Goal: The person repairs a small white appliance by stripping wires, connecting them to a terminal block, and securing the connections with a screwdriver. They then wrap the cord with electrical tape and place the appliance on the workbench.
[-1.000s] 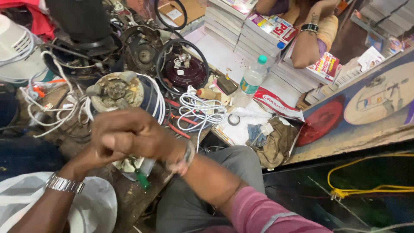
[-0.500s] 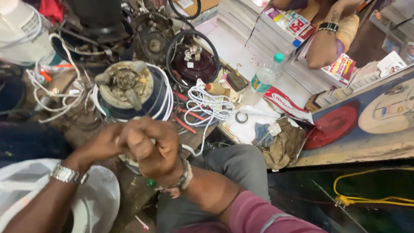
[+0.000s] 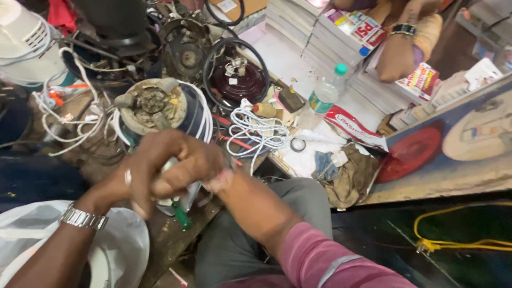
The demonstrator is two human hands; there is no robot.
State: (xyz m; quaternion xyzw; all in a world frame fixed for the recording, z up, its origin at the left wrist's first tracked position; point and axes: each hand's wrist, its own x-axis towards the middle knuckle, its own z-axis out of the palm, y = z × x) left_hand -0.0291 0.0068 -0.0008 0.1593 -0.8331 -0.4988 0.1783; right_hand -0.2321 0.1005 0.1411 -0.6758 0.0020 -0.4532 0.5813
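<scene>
Left hand (image 3: 141, 176) and right hand (image 3: 194, 165) are clasped together around a green-handled screwdriver (image 3: 180, 213), just below a grimy motor housing (image 3: 154, 106) on the cluttered worktop (image 3: 170, 240).

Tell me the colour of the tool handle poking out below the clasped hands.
Green: the handle shows just under the hands, clearest in the head view.

A green-handled tool (image 3: 180, 214) — likely a screwdriver — pokes down out of the clasped hands, near left of centre, only its handle end showing. Just beyond sits a grimy round motor (image 3: 154, 106), open top up — white wires around it.
</scene>
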